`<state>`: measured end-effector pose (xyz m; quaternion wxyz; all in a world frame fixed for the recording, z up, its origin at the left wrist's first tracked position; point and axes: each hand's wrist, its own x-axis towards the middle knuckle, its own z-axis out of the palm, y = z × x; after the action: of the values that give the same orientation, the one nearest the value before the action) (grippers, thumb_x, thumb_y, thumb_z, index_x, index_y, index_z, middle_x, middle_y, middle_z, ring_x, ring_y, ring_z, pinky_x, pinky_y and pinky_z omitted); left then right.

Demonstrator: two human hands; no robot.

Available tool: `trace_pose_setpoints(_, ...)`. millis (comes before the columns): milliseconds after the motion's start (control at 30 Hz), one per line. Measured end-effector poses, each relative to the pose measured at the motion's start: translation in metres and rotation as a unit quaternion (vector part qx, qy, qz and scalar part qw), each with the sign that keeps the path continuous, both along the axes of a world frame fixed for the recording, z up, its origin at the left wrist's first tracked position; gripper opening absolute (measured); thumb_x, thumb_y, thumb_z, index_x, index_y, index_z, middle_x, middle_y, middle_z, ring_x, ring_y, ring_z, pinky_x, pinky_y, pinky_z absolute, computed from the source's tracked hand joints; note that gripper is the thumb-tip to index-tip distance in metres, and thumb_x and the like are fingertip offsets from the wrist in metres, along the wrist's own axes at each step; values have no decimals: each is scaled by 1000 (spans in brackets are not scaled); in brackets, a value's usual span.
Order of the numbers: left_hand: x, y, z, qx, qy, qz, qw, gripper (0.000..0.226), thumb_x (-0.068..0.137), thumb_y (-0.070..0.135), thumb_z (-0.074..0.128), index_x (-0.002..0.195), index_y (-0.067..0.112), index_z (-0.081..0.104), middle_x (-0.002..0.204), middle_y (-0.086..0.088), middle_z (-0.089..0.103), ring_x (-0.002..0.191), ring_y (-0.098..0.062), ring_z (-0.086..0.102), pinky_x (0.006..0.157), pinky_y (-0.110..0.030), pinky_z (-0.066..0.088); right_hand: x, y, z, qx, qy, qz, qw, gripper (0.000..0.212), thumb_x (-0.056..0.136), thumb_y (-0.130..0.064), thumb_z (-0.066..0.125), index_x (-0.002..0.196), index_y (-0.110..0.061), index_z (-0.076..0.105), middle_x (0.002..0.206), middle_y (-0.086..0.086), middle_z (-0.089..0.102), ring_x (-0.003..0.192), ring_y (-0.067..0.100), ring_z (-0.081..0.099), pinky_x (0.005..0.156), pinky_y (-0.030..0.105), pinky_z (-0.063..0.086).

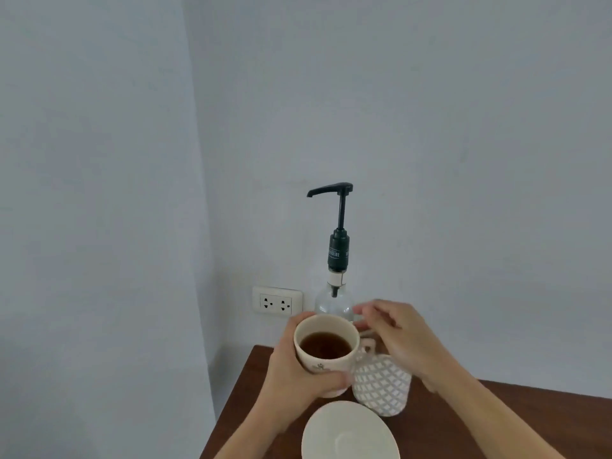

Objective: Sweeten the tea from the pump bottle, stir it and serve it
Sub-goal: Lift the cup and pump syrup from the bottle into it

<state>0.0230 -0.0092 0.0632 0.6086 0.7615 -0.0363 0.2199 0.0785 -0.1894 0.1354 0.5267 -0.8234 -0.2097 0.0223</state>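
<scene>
My left hand (291,372) grips a cream cup (326,356) of dark tea, lifted above the wooden table (496,419). Behind the cup stands a clear glass pump bottle (334,303) with a tall black pump head (331,188) whose spout points left, well above the cup. My right hand (397,336) hovers to the right of the cup, over a white jar, fingers loosely curled near the bottle's shoulder; whether it holds anything thin is unclear. An empty cream saucer (351,432) lies on the table below the cup.
A white jar with a grey diamond pattern (381,385) stands right of the cup, partly under my right hand. A double wall socket (277,303) sits on the wall left of the bottle. The table's left edge runs close to the corner of the walls.
</scene>
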Motion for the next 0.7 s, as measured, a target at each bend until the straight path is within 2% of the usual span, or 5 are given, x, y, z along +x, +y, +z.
trace_pose_setpoints(133,18,22,52,-33,-3,-8,999,83,36,21,93,108,43,59,99,12,74,91,-5,72,71,-19,56,29,34,71,70,-105,-78,989,43,102,-40,46,142,-23,47,123,4,69,110,21,68,102,45,52)
trace_pose_setpoints(267,37,39,96,-61,2,-13,998,89,33,25,93,113,35,56,96,10,74,82,-1,71,63,-17,56,60,71,128,151,-36,-63,986,62,96,-59,44,149,-27,33,123,1,63,118,27,61,105,48,48)
trace_pose_setpoints(467,59,50,140,-80,-1,-3,997,90,31,29,89,114,33,53,101,6,70,86,-9,69,67,-26,55,74,105,144,212,42,-86,973,48,93,-58,53,102,-13,66,84,8,80,72,30,76,74,40,58)
trace_pose_setpoints(600,70,53,156,-92,5,-16,996,90,30,25,89,113,30,53,101,3,69,85,-12,68,67,-30,56,81,112,139,237,33,-103,965,21,86,-28,62,81,-8,63,68,8,78,58,25,66,62,33,53)
trace_pose_setpoints(700,76,54,163,-105,12,-25,994,84,37,16,90,112,29,54,97,5,70,80,-9,67,62,-28,54,83,113,136,252,3,-134,958,22,82,-23,61,66,-11,52,63,8,61,53,21,51,48,25,41)
